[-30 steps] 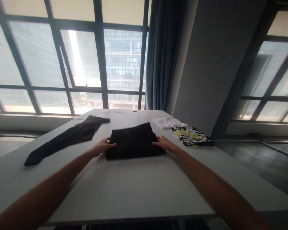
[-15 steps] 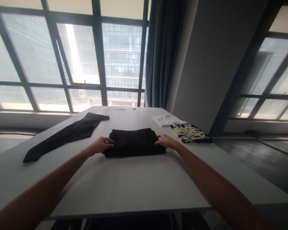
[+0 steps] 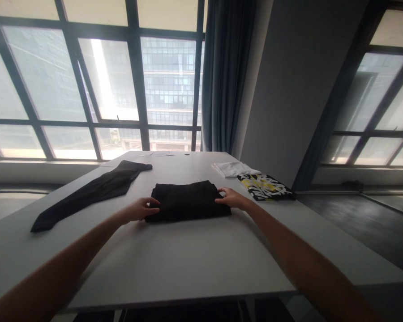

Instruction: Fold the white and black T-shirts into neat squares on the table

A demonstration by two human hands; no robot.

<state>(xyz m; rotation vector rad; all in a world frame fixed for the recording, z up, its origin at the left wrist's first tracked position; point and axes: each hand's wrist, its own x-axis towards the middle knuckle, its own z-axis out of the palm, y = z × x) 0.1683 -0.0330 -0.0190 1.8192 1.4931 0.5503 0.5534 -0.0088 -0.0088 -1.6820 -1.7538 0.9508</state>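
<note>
A: In the head view, where is the piece being worked on?

B: The black cloth (image 3: 190, 201) lies on the tabletop (image 3: 181, 264), straight ahead, as a low, wide bundle between the two hands.

A: How does each grip stand?

B: The left hand (image 3: 141, 209) has thumb and fingers drawn in on the left edge; the right hand (image 3: 234, 199) pinches the right edge in much the same way. Some fingers are hidden by fabric, so I cannot tell how many layers each takes in.

A: What has just changed?

B: A second ago the far edge stood up on a slant, higher towards the right. Now it has dropped, and the top runs nearly level from hand to hand. Over the last half second it has barely altered.

A: And what does that mean for the work?

B: I'd judge that the upper layer is down and this fold is made, with both sides still in hand.

A: Has anything else moved?

B: Not that I see. The dark garment (image 3: 94, 192) lies stretched out at the left. On the right, the patterned cloth (image 3: 266, 188) lies near the right hand, the white cloth (image 3: 233, 169) just behind it; whether those two overlap, I cannot tell.
</note>
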